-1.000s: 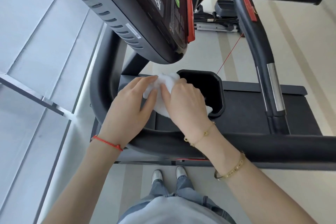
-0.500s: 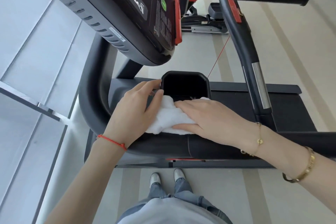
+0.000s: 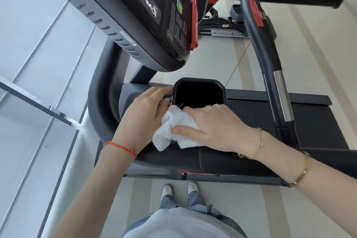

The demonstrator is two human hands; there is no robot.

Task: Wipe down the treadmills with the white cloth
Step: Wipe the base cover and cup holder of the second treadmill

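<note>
Right hand (image 3: 214,127), fingers flat, presses the white cloth (image 3: 173,131) at six o'clock of the cup holder (image 3: 199,81). Left hand (image 3: 143,114), relaxed, touches nine o'clock. Unpinned folds could slip free.

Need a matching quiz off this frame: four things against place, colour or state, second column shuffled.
1 cloth
2 left hand
3 cup holder
4 cord

a black, open at the top
b thin, red, straight
c white, bunched under the right hand
d against the cup holder's left side

Pairs: 1-c, 2-d, 3-a, 4-b
</note>
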